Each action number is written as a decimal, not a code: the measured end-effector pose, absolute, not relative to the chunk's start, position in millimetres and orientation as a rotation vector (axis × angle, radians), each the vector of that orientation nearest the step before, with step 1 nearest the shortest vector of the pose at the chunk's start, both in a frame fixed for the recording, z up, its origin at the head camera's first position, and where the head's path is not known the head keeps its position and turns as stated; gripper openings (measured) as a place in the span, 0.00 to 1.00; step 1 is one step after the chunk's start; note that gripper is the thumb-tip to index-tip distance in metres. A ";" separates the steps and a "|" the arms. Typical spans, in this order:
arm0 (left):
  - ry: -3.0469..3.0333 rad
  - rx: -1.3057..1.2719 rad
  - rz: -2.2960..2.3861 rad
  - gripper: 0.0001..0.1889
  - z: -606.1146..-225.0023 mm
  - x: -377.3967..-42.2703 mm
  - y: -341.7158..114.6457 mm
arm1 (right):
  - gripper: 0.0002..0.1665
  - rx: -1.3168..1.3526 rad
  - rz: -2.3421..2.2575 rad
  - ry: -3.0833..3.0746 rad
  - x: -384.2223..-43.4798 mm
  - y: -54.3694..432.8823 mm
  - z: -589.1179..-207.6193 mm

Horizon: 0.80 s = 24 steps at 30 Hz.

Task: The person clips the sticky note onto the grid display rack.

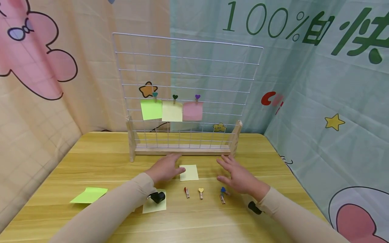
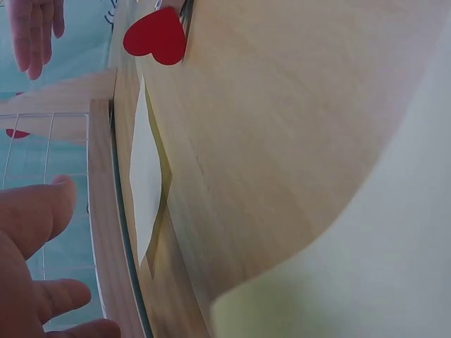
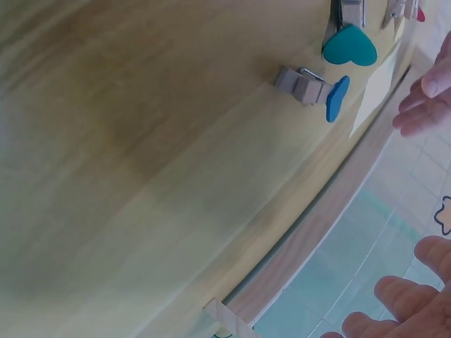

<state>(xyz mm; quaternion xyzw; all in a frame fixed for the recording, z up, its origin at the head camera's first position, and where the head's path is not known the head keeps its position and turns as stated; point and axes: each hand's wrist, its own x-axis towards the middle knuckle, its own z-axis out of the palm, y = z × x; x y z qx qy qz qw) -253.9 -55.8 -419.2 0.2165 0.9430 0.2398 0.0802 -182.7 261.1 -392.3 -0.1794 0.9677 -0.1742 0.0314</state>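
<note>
Fingers spread, my left hand (image 1: 166, 168) is held over the table, its thumb overlapping the left edge of a pale yellow sticky note (image 1: 190, 172) in the head view. My right hand (image 1: 241, 177), also with spread fingers and holding nothing, is to the right of that note. Below it lie small wooden clothespins, one with a blue heart (image 1: 223, 189) and one with a teal heart (image 3: 351, 46). A clothespin with a yellow heart (image 1: 201, 190) and one with a red heart (image 2: 156, 36) lie between the hands, nearer me.
Behind the hands stands a white wire grid (image 1: 225, 91) in a wooden base (image 1: 182, 151). Clothespins hold a green note (image 1: 151, 110), a pale yellow note (image 1: 172, 112) and a pink note (image 1: 192, 112) on it. Green notes (image 1: 89, 195) and another yellow note (image 1: 161, 204) lie at left.
</note>
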 end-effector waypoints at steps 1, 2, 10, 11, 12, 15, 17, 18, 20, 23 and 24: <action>2.819 0.641 0.711 0.40 -419.2 -254.0 -55.3 | 0.41 -0.555 -0.536 2.980 -182.0 261.6 -392.6; 2.818 0.636 0.704 0.40 -419.3 -254.0 -54.8 | 0.41 -0.557 -0.533 2.978 -181.1 262.2 -393.2; 2.821 0.602 0.634 0.40 -420.8 -255.2 -52.6 | 0.40 -0.596 -0.547 2.956 -174.3 267.3 -397.3; 2.823 0.601 0.627 0.40 -421.2 -255.5 -52.8 | 0.40 -0.600 -0.543 2.954 -173.8 268.0 -398.1; 2.823 0.597 0.620 0.40 -421.5 -255.8 -53.0 | 0.40 -0.608 -0.540 2.953 -173.2 268.8 -399.0; 2.827 0.595 0.603 0.40 -422.6 -256.8 -53.9 | 0.40 -0.621 -0.536 2.949 -172.1 270.8 -401.8; 2.830 0.599 0.586 0.39 -423.2 -257.3 -54.6 | 0.40 -0.631 -0.534 2.945 -170.9 271.7 -403.0; 2.830 0.599 0.578 0.39 -423.4 -257.4 -54.9 | 0.40 -0.629 -0.531 2.942 -170.2 272.0 -403.5; 2.832 0.604 0.561 0.39 -423.6 -257.4 -55.2 | 0.40 -0.615 -0.526 2.934 -168.9 272.4 -404.2; 2.829 0.603 0.551 0.39 -424.6 -257.8 -55.2 | 0.41 -0.589 -0.520 2.919 -167.0 272.8 -405.3; 2.829 0.602 0.547 0.39 -425.2 -257.9 -55.1 | 0.41 -0.578 -0.518 2.914 -166.5 273.2 -406.0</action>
